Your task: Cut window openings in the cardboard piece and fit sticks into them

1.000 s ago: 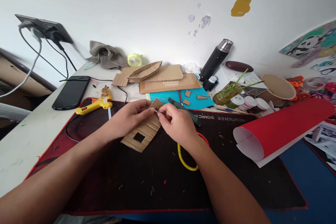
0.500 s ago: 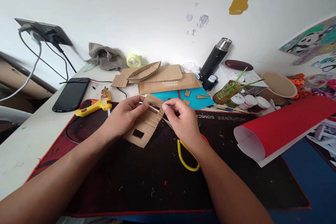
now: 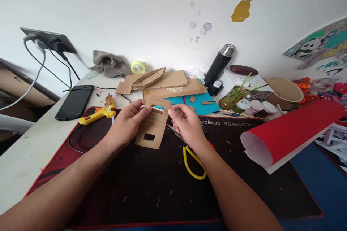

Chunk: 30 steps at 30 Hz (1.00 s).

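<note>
A piece of cardboard point(image 3: 151, 124) with a small square hole near its lower end and a wider slot near its top is held up above the black desk mat point(image 3: 151, 184). My left hand point(image 3: 130, 121) pinches its left edge, thumb in front beside the slot. At the right edge, level with the slot, my right hand point(image 3: 187, 121) grips it between thumb and fingers. Scissors with yellow handles point(image 3: 193, 168) lie on the mat, partly hidden under my right hand and forearm.
To the left are a yellow glue gun point(image 3: 96, 113) and a black phone point(image 3: 74, 103). Behind my hands lie cardboard pieces point(image 3: 173, 79) and a blue sheet point(image 3: 200, 106). A black flask point(image 3: 219, 63), paint jars point(image 3: 255, 105) and a red paper roll point(image 3: 298, 126) are right.
The cardboard has turned more upright and square to me, and blue now shows through its slot. Both hands keep their hold. The camera view has tilted up slightly.
</note>
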### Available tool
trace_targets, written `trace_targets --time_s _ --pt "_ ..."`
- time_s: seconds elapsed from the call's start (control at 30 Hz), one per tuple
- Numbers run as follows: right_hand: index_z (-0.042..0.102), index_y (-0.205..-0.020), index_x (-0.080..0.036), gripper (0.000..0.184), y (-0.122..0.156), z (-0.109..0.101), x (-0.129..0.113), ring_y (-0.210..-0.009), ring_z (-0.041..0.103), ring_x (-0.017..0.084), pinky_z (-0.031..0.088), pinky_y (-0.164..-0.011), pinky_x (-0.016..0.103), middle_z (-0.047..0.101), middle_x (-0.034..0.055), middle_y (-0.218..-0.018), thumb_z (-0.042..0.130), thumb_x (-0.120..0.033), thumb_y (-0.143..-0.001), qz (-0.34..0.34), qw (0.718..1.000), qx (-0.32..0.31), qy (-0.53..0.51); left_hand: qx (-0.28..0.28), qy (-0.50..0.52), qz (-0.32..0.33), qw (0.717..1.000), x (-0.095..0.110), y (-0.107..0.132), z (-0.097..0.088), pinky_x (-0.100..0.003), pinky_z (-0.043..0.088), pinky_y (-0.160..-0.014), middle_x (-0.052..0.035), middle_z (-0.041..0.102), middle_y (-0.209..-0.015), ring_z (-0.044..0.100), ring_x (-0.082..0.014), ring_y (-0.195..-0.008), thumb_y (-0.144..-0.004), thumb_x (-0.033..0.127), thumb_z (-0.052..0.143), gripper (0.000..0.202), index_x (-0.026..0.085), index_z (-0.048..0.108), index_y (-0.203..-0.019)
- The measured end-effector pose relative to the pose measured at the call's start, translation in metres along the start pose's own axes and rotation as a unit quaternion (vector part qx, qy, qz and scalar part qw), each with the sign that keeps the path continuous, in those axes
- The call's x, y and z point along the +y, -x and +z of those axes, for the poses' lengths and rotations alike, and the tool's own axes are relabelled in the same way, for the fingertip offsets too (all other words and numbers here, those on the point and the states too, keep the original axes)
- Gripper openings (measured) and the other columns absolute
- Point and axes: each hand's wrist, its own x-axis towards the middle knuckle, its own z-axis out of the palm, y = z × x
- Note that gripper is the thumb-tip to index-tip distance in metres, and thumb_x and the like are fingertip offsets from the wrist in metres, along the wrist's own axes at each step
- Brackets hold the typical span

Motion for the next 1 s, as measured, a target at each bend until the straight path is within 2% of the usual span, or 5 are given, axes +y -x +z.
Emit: trace_targets --time_s 0.13,0.37,0.57,0.73,1.0 --pt "0.069 -0.095 -0.023 0.021 0.003 0.001 0.001 -0.056 0.048 0.013 0.039 -0.057 0.028 0.048 -0.0073 -0.061 0.071 -0.044 -0.098 -0.128 0.977 0.086 0.147 0.007 0.002 -0.005 1.000 -0.002 0.000 0.003 -0.034 0.059 -0.083 -0.0044 0.081 -0.105 0.074 -0.0253 -0.091 -0.088 0.056 0.082 0.040 0.021 0.072 -0.105" --pt "0.074 -0.104 -0.023 0.012 0.008 0.004 0.006 -0.055 0.049 0.012 0.038 -0.059 0.027 0.055 -0.0063 -0.062 0.066 -0.032 -0.103 -0.226 0.927 0.058 0.294 -0.012 -0.016 0.009 1.000 -0.005 0.001 0.006 -0.035 0.058 -0.087 -0.0049 0.081 -0.108 0.073 -0.0254 -0.095 -0.090 0.057 0.080 0.039 0.022 0.072 -0.104" --pt "0.074 -0.100 -0.023 0.013 0.008 0.003 0.005 -0.056 0.054 0.012 0.040 -0.059 0.026 0.066 -0.0039 -0.068 0.064 -0.030 -0.105 -0.240 0.920 0.060 0.305 -0.052 -0.015 -0.005 0.999 -0.005 0.003 0.007 -0.032 0.056 -0.085 -0.0051 0.081 -0.113 0.073 -0.0259 -0.101 -0.091 0.057 0.081 0.040 0.022 0.070 -0.106" --pt "0.073 -0.097 -0.023 0.015 0.008 0.001 0.001 -0.055 0.054 0.011 0.037 -0.057 0.026 0.071 -0.0026 -0.073 0.063 -0.030 -0.106 -0.230 0.915 0.052 0.327 -0.047 0.023 -0.010 0.999 -0.006 0.003 0.011 -0.032 0.056 -0.086 -0.0059 0.081 -0.115 0.074 -0.0275 -0.106 -0.090 0.056 0.081 0.038 0.022 0.072 -0.105" --pt "0.073 -0.097 -0.022 0.013 0.008 0.000 0.002 -0.054 0.055 0.011 0.039 -0.058 0.026 0.069 -0.0039 -0.068 0.064 -0.028 -0.105 -0.247 0.913 0.074 0.316 -0.026 -0.014 0.003 1.000 -0.006 0.001 0.009 -0.042 0.056 -0.099 -0.0073 0.081 -0.118 0.071 -0.0320 -0.116 -0.089 0.057 0.081 0.041 0.022 0.074 -0.110"
